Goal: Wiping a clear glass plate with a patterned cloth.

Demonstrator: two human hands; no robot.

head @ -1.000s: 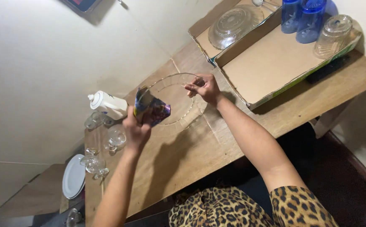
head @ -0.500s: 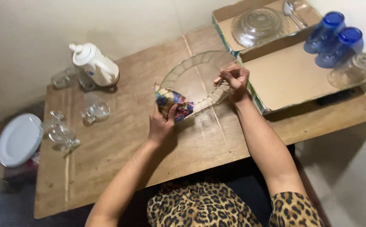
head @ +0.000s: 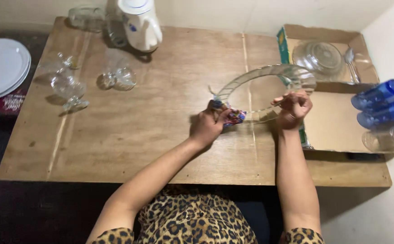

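Above the table's (head: 115,149) right half, the right hand (head: 294,108) pinches a glass plate's (head: 264,86) rim while the left hand (head: 207,126) presses a colourful cloth (head: 234,116) against its opposite edge, wiping; turning the plate seems needed.

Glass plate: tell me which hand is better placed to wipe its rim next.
Left. The left hand already presses the colourful cloth against the glass plate, at its near rim, while the right hand pinches the rim to steady it above the wooden table.
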